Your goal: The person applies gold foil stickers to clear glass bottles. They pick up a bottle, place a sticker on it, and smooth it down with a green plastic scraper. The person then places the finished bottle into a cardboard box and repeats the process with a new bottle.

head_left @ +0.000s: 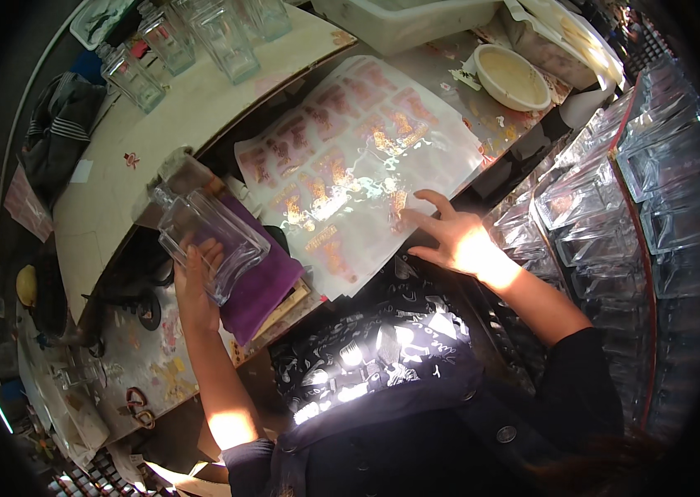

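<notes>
My left hand (199, 269) is closed around a clear, rectangular glass bottle (230, 236), which is tilted above a purple cloth (263, 290). My right hand (453, 236) is at the right edge of a white sheet (441, 149) printed with rows of pink and gold decals. Its fingers are spread with nothing visible between them, and the fingertips are close to a gold-patterned decal (397, 207). I cannot tell whether they touch it. Bright sunlight glares off the middle of the sheet, which looks wet.
Several clear bottles (226, 45) stand on the pale raised board (105, 240) at the far left. A cream bowl (512, 79) and a white plastic tub (404, 25) are at the back. Stacked glass bottles (668, 182) fill the right side. Scissors (139, 406) lie at lower left.
</notes>
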Available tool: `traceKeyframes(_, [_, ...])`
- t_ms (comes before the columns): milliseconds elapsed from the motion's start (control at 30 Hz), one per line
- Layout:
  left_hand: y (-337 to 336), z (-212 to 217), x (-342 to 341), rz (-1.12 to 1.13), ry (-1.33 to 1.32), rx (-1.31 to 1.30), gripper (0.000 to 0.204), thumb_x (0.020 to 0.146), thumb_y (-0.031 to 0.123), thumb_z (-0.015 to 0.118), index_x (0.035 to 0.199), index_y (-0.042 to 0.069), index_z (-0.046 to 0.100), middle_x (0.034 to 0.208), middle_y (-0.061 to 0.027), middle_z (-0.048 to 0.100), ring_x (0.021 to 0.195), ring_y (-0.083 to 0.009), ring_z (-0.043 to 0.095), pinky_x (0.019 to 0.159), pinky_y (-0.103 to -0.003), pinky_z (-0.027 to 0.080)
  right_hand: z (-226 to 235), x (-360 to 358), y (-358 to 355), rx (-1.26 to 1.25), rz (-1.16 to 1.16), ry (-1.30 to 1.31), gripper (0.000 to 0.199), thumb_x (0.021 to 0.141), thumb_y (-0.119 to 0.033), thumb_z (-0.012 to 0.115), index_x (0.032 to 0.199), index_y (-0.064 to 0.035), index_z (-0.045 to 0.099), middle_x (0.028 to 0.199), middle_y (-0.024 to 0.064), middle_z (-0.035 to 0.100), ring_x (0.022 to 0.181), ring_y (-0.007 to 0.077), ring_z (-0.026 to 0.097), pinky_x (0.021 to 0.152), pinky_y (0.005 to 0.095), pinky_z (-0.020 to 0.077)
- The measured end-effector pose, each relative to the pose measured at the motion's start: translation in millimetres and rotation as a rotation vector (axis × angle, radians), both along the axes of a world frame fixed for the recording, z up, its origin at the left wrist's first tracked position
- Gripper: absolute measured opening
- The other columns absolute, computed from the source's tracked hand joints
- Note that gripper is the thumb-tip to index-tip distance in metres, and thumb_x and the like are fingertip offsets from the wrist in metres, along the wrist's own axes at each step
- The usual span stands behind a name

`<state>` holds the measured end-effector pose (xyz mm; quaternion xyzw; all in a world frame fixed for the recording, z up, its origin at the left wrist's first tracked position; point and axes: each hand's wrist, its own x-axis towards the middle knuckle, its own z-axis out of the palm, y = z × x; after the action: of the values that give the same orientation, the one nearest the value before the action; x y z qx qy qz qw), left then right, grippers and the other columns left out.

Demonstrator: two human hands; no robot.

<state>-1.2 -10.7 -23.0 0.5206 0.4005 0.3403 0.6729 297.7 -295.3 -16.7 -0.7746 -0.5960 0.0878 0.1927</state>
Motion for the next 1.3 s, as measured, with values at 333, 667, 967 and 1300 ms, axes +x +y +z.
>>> traceKeyframes(333, [0, 2, 3, 0.004, 0.009, -0.024, 0.06, 0.095, 0.044, 0.055, 0.136, 0.003, 0.04, 0.111, -0.0115, 0.058, 0.109, -0.0234, 0.056, 0.1, -0.038, 0.041, -34, 4, -6, 0.302, 0.029, -0.131, 0.05, 0.072, -0.006, 0.073, 0.119, -0.0169, 0.06, 0.131, 0.0107, 0.053, 0.056, 0.0245, 0.061, 0.05, 0.0349, 0.0509])
traceKeyframes(667, [4, -1, -6, 0.032, -0.073, -0.05, 0.069, 0.095, 0.051, 0.051, 0.14, 0.002, 0.033, 0.126, -0.0173, 0.053, 0.116, -0.0275, 0.054, 0.102, -0.038, 0.04, -38, 3, 2, 0.296, -0.084, 0.521, 0.014, 0.09, -0.009, 0.061, 0.103, -0.0032, 0.062, 0.09, 0.0102, 0.069, 0.054, 0.0096, 0.057, 0.048, 0.0226, 0.0428])
traceKeyframes(967, [12, 17, -8, -0.051, -0.023, -0.048, 0.068, 0.093, 0.058, 0.049, 0.136, 0.007, 0.039, 0.118, -0.0141, 0.056, 0.102, -0.0238, 0.06, 0.089, -0.036, 0.047, 54, -49, 157, 0.315, 0.029, 1.245, 0.016, 0.096, -0.019, 0.056, 0.101, -0.0048, 0.061, 0.099, 0.009, 0.071, 0.05, 0.0059, 0.05, 0.046, 0.0176, 0.0385])
traceKeyframes(1300, [18, 32, -2, 0.076, -0.116, -0.036, 0.051, 0.097, 0.034, 0.055, 0.135, 0.005, 0.038, 0.116, -0.0062, 0.056, 0.105, -0.0152, 0.057, 0.091, -0.029, 0.046, 43, -107, 218, 0.532, 0.732, 0.019, 0.018, 0.08, -0.012, 0.067, 0.097, -0.009, 0.06, 0.116, 0.0051, 0.066, 0.058, 0.0247, 0.064, 0.049, 0.0324, 0.0517])
